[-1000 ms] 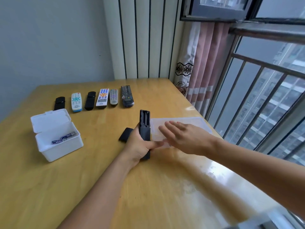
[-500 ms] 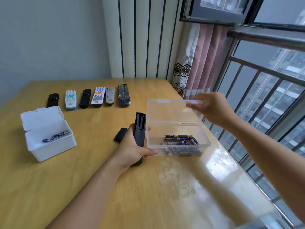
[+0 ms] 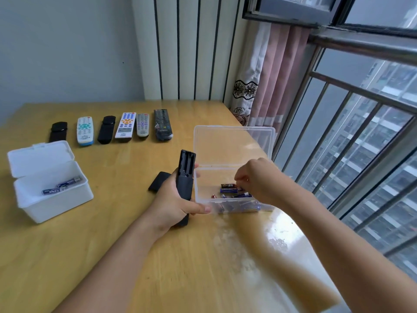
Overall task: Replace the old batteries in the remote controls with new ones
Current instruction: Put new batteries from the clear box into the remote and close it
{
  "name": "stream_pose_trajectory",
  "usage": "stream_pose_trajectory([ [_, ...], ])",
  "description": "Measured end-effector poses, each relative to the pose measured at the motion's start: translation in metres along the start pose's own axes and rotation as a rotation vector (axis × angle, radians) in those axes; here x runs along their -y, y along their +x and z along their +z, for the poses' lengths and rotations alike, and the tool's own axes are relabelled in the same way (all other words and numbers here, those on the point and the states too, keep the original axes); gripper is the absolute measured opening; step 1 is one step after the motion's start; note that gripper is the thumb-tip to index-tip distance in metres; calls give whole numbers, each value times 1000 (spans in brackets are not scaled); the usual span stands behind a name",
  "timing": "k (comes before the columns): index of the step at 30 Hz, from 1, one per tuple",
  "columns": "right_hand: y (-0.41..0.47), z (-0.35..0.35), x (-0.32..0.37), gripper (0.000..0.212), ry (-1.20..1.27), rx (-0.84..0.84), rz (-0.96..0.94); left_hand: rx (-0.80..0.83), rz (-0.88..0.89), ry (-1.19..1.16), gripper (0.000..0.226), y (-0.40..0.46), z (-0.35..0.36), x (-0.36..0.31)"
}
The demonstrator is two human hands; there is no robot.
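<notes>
My left hand [image 3: 173, 204] grips a black remote [image 3: 186, 177] held back-side up, its battery bay open and empty. Its black cover [image 3: 158, 184] lies on the table just left of it. To the right stands a clear plastic box [image 3: 234, 206] with its lid raised, holding several batteries [image 3: 230, 188]. My right hand [image 3: 257, 179] reaches down into this box with curled fingers at the batteries; whether it holds one I cannot tell. A white box [image 3: 56, 199] at the left, lid open, holds two batteries [image 3: 62, 186].
Several more remotes [image 3: 125, 128] lie in a row at the back of the wooden table [image 3: 90, 256]. The table's right edge runs along a window with railing [image 3: 361, 123] and a pink curtain [image 3: 277, 75].
My right hand lifted the clear box's lid, let it go and came down into the box among the batteries. My left hand kept holding the remote.
</notes>
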State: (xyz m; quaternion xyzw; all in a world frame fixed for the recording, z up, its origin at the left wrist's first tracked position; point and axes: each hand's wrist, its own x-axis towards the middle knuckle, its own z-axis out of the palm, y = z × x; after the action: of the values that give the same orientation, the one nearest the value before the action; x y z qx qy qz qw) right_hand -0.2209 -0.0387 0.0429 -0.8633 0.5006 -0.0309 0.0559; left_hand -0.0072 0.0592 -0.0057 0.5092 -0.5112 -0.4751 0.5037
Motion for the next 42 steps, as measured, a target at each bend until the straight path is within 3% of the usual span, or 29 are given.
stream_pose_trajectory([
  [5, 9, 8, -1, 23, -133, 73, -13, 5, -13, 21, 99, 0, -1, -1],
  [18, 13, -15, 25, 12, -209, 152, -32, -2, -72, 57, 77, 3, -3, 1],
  [30, -2, -25, -7, 12, -313, -27, -67, -8, -70, 46, 87, -1, -1, -1],
  [36, 2, -23, -3, 11, -430, 114, -80, 10, -68, 24, 80, 0, -3, 1],
  [42, 4, -20, 10, 39, -548, 129, -161, 9, -71, 23, 87, 1, -3, 1],
])
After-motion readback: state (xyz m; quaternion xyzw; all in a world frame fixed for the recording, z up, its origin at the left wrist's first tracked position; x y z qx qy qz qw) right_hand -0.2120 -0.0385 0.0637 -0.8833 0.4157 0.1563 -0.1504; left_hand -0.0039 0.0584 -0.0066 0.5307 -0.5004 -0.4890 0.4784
